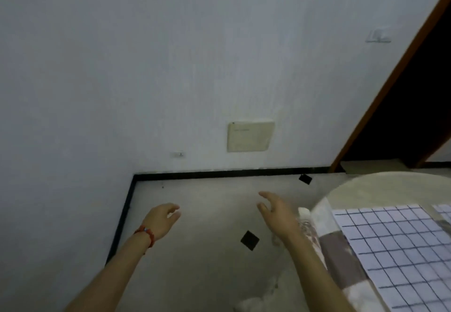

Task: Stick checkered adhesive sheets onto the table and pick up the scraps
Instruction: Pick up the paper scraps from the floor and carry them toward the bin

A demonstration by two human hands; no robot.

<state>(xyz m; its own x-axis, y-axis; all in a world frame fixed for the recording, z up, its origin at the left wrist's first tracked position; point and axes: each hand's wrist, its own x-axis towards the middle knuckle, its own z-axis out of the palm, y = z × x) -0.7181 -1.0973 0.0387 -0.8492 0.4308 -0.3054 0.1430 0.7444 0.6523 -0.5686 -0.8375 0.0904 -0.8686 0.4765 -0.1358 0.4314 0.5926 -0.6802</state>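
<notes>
A room in a home, plain and sparsely furnished. A pale painted wall (170, 55) meets a light tiled floor (207, 250) along a black skirting board (219, 172). A wall socket (178, 154) sits low, beside a cream cover panel (250, 136). A brown wooden door frame (390, 80) opens onto darkness. A round table (366, 187) stands at right.

Checkered sheet (400, 246) looks like thin paper or film, matt pale lilac with dark printed grid lines, lying flat and smooth. Table (366, 187) rim looks smooth, pale, slightly glossy; cloth-like patchwork cover (334, 246) at its edge, soft matt. Floor (195, 263) is matt, mottled grey, stone or tile look, with dark inset squares (249, 240). Wall (146, 67) is matt painted plaster. Door frame (390, 87) is brown wood-look. Bracelet (146, 235) is red cord or beads, hard to tell.
</notes>
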